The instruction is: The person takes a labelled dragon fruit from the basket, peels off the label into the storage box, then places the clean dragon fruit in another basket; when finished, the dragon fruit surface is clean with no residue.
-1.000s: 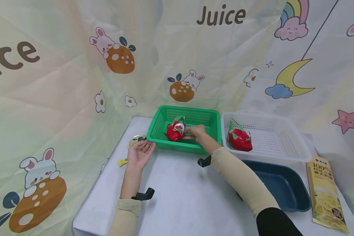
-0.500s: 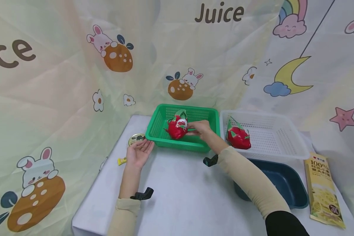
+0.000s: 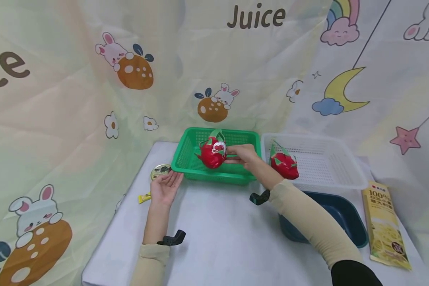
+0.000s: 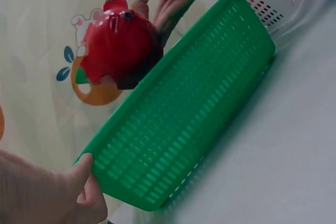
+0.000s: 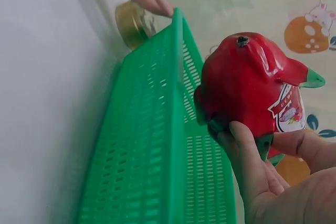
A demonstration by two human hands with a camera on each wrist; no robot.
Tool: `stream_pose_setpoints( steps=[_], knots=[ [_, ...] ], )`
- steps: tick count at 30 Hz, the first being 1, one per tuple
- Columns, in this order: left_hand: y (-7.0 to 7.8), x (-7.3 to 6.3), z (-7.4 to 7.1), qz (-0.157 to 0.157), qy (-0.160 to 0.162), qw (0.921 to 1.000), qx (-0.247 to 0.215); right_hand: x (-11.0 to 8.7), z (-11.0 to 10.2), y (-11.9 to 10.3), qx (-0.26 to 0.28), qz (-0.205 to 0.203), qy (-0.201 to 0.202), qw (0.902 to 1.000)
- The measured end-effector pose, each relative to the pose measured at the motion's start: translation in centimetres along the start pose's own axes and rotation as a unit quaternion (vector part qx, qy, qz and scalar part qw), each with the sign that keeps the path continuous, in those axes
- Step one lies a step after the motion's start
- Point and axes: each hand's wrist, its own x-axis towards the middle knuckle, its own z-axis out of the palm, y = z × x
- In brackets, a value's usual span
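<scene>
My right hand (image 3: 248,155) pinches a red dragon fruit (image 3: 210,158) with green tips and a round label. In the right wrist view the fingers and thumb hold the dragon fruit (image 5: 236,80) from its lower side. It hangs above the green basket (image 4: 173,103), clear of the rim in the left wrist view. My left hand (image 3: 163,189) is palm up at the basket's near left corner. Its fingertips touch the rim there, fingers mostly extended. A second dragon fruit (image 3: 285,166) lies in the white basket (image 3: 329,184), partly behind my right forearm.
Beside my left hand are a round tin (image 3: 158,171) and a small yellow packet (image 3: 144,198). A dark blue tray (image 3: 359,232) is partly hidden by my right sleeve. To its right lies a yellow pasta bag (image 3: 386,222). A printed cloth hangs behind the white table (image 3: 214,238).
The dragon fruit in my right hand has risen a little from the green basket. My left hand stays at the basket's corner. The head view has shifted slightly.
</scene>
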Motion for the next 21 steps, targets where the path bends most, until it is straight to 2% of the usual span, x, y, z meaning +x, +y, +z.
stream_pose_setpoints(
  steps=[8,21],
  knots=[
    [-0.3,0.1,0.1,0.011,0.014,0.9998,-0.002,-1.8,-0.5,-0.2,-0.002,-0.002,-0.019,0.9998],
    [-0.4,0.3,0.2,0.009,0.005,0.9999,-0.003,-3.9,-2.1,0.1,-0.009,-0.012,-0.024,0.9996]
  ],
)
